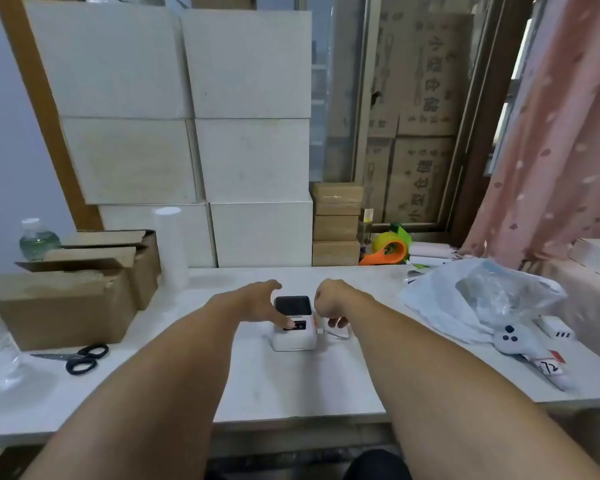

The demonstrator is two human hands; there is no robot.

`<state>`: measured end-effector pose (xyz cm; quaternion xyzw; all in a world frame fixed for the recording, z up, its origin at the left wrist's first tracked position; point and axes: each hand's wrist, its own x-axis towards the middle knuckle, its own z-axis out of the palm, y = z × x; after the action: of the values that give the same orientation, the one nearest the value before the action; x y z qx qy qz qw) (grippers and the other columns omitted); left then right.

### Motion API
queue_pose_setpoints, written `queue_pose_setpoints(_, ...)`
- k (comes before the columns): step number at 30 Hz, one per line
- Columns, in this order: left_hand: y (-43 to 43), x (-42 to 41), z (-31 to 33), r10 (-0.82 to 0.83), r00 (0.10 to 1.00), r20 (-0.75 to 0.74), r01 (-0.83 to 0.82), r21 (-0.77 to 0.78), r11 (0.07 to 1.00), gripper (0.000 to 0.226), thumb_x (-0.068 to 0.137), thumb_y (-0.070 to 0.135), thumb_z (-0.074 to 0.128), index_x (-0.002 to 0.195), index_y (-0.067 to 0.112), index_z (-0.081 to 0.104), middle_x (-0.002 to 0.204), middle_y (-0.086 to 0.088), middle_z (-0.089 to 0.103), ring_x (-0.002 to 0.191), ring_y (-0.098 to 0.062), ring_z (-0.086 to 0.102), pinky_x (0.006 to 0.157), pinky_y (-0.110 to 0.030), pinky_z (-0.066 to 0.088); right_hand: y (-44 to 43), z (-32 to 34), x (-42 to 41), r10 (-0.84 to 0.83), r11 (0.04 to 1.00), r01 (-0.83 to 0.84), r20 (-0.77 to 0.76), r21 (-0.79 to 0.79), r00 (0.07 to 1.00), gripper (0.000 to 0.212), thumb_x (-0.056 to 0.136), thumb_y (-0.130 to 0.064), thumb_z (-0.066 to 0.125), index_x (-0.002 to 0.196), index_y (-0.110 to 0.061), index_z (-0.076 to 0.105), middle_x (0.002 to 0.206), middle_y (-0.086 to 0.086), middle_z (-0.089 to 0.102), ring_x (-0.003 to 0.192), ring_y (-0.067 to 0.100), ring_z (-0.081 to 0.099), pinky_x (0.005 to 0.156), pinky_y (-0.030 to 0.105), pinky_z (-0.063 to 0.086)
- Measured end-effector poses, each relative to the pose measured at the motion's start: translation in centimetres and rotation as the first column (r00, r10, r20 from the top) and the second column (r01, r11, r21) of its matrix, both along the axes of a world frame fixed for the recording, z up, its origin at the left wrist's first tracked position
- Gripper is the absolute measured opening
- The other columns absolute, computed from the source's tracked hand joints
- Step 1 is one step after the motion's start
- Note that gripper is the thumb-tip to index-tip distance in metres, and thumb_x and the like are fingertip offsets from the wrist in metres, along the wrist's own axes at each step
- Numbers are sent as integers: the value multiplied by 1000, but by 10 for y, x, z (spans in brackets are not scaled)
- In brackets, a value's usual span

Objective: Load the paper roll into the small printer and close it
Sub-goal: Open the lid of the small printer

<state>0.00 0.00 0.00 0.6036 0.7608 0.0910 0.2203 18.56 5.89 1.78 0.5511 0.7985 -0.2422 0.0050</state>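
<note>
The small white printer (293, 336) stands mid-table; its dark lid lies flat on top and a small display shows on the front. My left hand (260, 303) spans its left side, with the thumb on the display and the fingers reaching round the back. My right hand (328, 301) is bent down against the printer's right, orange-trimmed side. Its fingers are curled just above a thin white cable (338, 336) that leaves the printer, and what they touch is hidden. I see no loose paper roll.
Open cardboard boxes (66, 303) and black scissors (85, 358) lie to the left, with a tall white cylinder (170, 251) behind them. A crumpled plastic bag (478, 299), a white controller (520, 344) and an orange tape dispenser (387, 252) are on the right. White boxes are stacked behind the table.
</note>
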Motion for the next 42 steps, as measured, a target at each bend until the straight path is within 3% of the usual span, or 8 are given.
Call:
queue_pose_setpoints(5,4,0,-16,10,999,37,-10,-8,1000,109,70,52,87,157,25,28,153,-2,43,132,-26,50,109,-48,43,12,-19,-6,-12,1000,12,-18,-14,1000,18,86,-4,66,101,-5,75,80,12,69,62,27,62,69,34,56)
queue_pose_setpoints(8,8,-1,-24,10,990,141,-9,-9,1000,96,69,45,89,148,24,38,136,-4,54,84,-22,67,81,-41,61,17,-29,-9,-27,998,25,-22,-50,999,4,83,-4,69,86,-7,68,75,13,67,58,27,56,65,33,50)
queue_pose_setpoints(10,7,-2,-26,-3,990,139,3,-1,1000,91,71,44,89,146,25,39,131,-4,54,71,-20,64,67,-34,59,18,-34,-8,-40,996,37,-32,-80,999,3,84,-4,66,82,-7,65,71,12,65,56,26,52,64,33,47)
queue_pose_setpoints(19,10,-13,-36,15,983,181,-15,-1,1000,102,67,54,90,149,33,33,128,-1,55,73,-18,62,64,-31,53,27,-34,-1,-73,985,57,-98,-160,992,17,91,4,64,77,-6,67,47,4,60,34,13,51,43,20,37)
queue_pose_setpoints(25,14,-17,-45,59,950,305,-57,-15,998,114,63,53,92,154,30,29,115,-3,66,69,-24,69,73,-37,60,29,-44,-17,-41,999,39,-66,-29,997,9,80,-6,67,72,-10,64,73,10,68,65,28,58,65,31,48)
queue_pose_setpoints(34,12,-17,-42,86,926,367,-71,-54,996,129,68,46,92,160,41,2,115,-1,61,67,-23,69,74,-39,60,38,-46,-24,6,1000,-6,2,9,1000,12,84,-3,63,76,-12,61,71,7,65,64,25,58,65,30,48)
queue_pose_setpoints(39,15,-17,-39,74,935,347,-53,-70,996,128,66,48,93,160,41,6,117,-6,65,69,-22,70,79,-44,61,42,-45,-19,27,998,-27,-7,-52,1000,14,83,-5,61,73,-12,68,65,7,68,64,27,58,69,34,51)
queue_pose_setpoints(42,19,-21,-39,64,919,389,-38,-72,997,121,68,47,92,160,37,14,118,-9,67,74,-23,69,70,-38,57,46,-44,-15,38,995,-41,-42,-87,998,10,89,-9,63,91,-8,74,74,8,69,70,25,62,72,34,51)
